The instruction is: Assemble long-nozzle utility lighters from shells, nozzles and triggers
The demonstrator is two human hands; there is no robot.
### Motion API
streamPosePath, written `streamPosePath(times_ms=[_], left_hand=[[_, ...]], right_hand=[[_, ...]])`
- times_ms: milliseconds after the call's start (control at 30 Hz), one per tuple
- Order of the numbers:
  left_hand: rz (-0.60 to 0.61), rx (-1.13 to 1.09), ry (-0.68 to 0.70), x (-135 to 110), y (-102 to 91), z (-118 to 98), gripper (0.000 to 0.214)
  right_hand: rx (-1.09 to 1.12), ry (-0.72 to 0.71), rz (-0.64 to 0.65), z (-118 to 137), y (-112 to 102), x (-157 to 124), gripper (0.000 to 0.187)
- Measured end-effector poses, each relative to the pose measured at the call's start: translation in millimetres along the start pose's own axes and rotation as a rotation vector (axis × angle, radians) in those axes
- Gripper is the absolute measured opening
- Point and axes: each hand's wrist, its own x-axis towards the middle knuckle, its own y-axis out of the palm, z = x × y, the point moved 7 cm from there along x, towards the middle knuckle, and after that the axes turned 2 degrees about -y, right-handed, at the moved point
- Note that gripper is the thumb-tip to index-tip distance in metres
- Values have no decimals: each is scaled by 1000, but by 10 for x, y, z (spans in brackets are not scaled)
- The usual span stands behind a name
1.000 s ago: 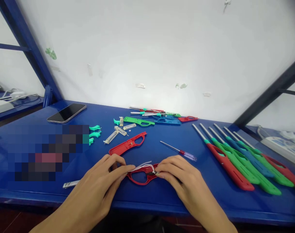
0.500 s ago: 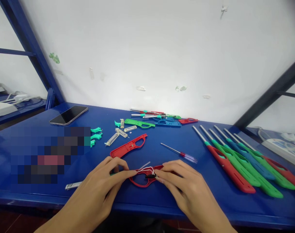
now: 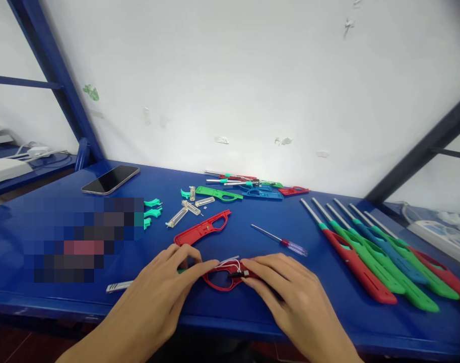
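- Between the left hand [image 3: 165,283] and right hand [image 3: 286,282]: a casing [image 3: 222,289] in smooth red plastic.
- Past the left: a plastic cover [image 3: 199,230], soft sheen.
- Beyond the right hand: a screwdriver [image 3: 290,245], bright metal and see-through plastic.
- Right of that hand: lighters [image 3: 362,269], shiny metal and smooth plastic.
- Under both: a table [image 3: 245,214], glossy from where I stand.

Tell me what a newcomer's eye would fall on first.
Probably the row of red, green and blue plastic lighters with silver metal tubes, on the right of the blue table. Next, front and centre, the bare left hand and right hand holding a red plastic shell.
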Motion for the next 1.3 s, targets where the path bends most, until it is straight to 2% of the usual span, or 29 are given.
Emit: streamPosePath(times_ms=[467,767,1000,1300], left_hand=[[1,11,22,-17,31,-1,76],[11,19,-5,-35,58,16,76],[-17,7,1,-50,70,22,79],[26,12,-27,-41,89,36,77]], right_hand=[[-32,-108,-55,117,-118,35,21],[35,0,8,30,-34,39,17],[30,31,36,23,32,101,32],[23,-32,-98,50,-85,94,32]])
